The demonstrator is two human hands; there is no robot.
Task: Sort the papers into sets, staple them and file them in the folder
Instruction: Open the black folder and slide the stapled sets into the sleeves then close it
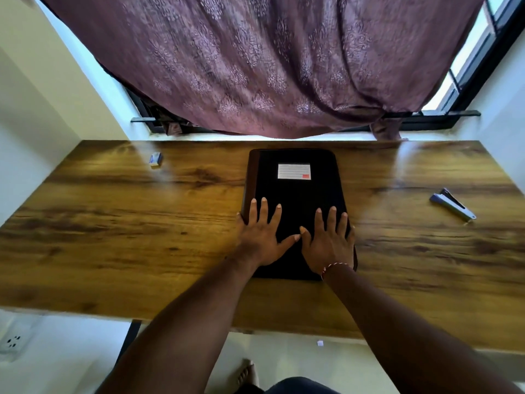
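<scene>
Folder (295,194): closed, contents hidden; near end covered by left hand (262,234) and right hand (329,243).
Label (293,171): print too small to read.
Small box (155,159), far left: markings illegible.
Curtain (255,66): cut off at top edge; covers most of window (461,62).
Table (113,223): both ends cut off by the picture's sides.

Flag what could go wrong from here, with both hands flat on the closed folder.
The folder is closed under the left hand and right hand, so whether any sets inside are stapled cannot be checked. Pushed, it might slide on the glossy table. The stapler lies far right, seemingly hinged open; a hasty grab could pinch a finger.
</scene>
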